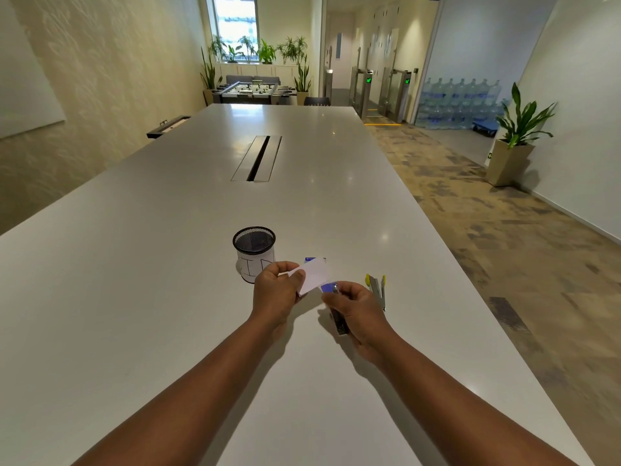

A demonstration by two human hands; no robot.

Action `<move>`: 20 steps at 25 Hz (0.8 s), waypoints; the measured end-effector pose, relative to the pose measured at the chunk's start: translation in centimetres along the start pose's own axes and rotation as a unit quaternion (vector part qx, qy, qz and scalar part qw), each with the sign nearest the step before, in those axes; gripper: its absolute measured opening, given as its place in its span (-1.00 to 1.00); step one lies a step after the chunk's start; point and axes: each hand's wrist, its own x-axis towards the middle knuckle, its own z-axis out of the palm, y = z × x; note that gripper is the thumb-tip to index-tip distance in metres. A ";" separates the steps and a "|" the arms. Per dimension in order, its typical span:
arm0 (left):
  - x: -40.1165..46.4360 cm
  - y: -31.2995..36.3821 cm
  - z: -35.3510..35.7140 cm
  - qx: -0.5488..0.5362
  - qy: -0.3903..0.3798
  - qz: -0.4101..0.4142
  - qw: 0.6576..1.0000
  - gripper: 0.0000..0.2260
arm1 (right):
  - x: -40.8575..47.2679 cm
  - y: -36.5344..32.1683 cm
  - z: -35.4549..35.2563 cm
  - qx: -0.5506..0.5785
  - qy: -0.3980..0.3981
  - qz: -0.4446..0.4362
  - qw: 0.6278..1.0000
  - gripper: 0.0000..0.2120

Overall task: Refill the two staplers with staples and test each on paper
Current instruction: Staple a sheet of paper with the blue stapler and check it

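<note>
My left hand (277, 290) pinches a small white piece of paper (316, 274) and holds it above the table. My right hand (356, 307) grips a blue and metal stapler (336, 309), whose blue tip sits right under the paper's near edge. A yellow stapler (377, 290) lies on the table just right of my right hand, its top opened. A small blue box (314, 260), probably staples, peeks out behind the paper.
A black mesh pen cup (254, 250) with a white label stands just left of the paper. The long white table (168, 297) has a cable hatch (258, 158) in its middle. Its right edge drops to a carpeted walkway.
</note>
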 end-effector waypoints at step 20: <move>4.3 -0.3 0.0 0.033 -0.005 -0.026 0.999 -0.93 | 7.3 -0.3 0.6 -0.601 0.110 -0.110 0.784 -0.52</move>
